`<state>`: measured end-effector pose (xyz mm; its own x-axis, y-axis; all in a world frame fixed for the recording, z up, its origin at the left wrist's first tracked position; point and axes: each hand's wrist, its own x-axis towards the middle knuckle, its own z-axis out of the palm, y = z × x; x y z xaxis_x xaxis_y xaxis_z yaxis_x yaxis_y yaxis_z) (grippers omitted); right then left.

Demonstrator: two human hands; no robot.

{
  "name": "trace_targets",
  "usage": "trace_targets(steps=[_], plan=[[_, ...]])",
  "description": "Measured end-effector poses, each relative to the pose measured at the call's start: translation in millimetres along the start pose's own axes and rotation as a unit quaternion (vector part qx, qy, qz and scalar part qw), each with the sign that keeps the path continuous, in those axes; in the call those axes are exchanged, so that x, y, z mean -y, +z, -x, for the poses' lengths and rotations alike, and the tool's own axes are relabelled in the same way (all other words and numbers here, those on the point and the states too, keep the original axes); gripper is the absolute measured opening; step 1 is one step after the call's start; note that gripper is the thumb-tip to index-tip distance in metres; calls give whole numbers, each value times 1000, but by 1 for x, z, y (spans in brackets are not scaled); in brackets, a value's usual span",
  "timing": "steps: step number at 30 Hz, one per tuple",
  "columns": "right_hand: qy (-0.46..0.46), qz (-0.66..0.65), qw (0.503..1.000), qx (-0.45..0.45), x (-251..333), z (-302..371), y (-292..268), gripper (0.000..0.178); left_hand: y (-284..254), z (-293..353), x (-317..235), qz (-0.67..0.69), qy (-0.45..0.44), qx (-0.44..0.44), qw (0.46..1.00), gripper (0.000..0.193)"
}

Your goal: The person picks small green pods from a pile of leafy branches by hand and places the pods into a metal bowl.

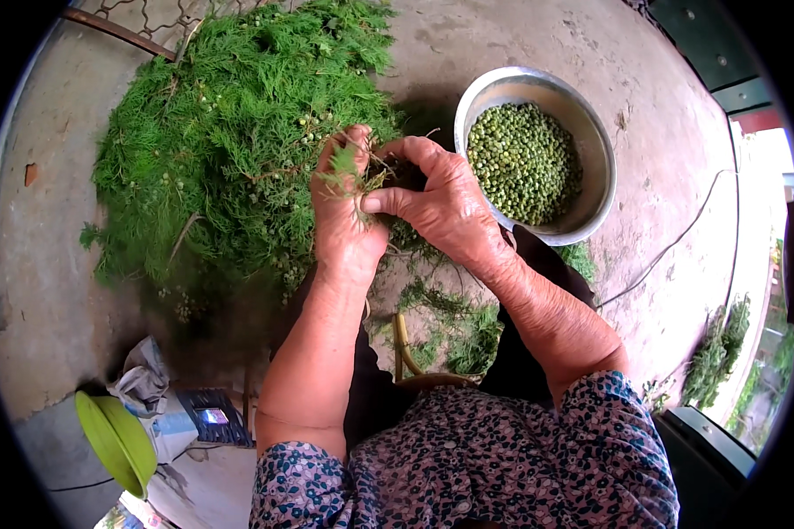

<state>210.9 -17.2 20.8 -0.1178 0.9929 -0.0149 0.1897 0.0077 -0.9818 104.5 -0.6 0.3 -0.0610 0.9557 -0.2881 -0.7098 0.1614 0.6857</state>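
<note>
Head view: left hand and right hand pinch a sprig that rough tugging could scatter outside the bowl alongside.

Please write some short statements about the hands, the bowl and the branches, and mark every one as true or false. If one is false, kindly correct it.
1. The metal bowl is to the right of the pile of green branches. True.
2. The bowl is full of red fruit. False: it holds many small green round pieces.
3. The left hand and right hand meet at a small sprig. True.
4. The left hand is inside the bowl. False: it is outside, to its left.
</note>
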Motion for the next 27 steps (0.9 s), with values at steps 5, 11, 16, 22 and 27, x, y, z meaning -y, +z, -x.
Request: trace_targets(steps=[5, 11, 16, 22, 27], plan=[[-1, -20, 999, -41, -9, 0, 0, 30, -1, 4, 6, -13, -6, 25, 1000, 19], [3, -59, 998, -33, -8, 6, -4, 19, -2, 8, 8, 29, -42, 41, 998, 25], [159, -470, 868, 26, -10, 24, -32, 6, -4, 16, 8, 100, -162, 88, 978, 20], [114, -520, 847, 2, 0, 80, -68, 8, 8, 53, 24, 195, -235, 102, 947, 14], [78, -660, 740, -104, -9, 138, -111, 6, 9, 91, 39, 267, -287, 174, 903, 16]])
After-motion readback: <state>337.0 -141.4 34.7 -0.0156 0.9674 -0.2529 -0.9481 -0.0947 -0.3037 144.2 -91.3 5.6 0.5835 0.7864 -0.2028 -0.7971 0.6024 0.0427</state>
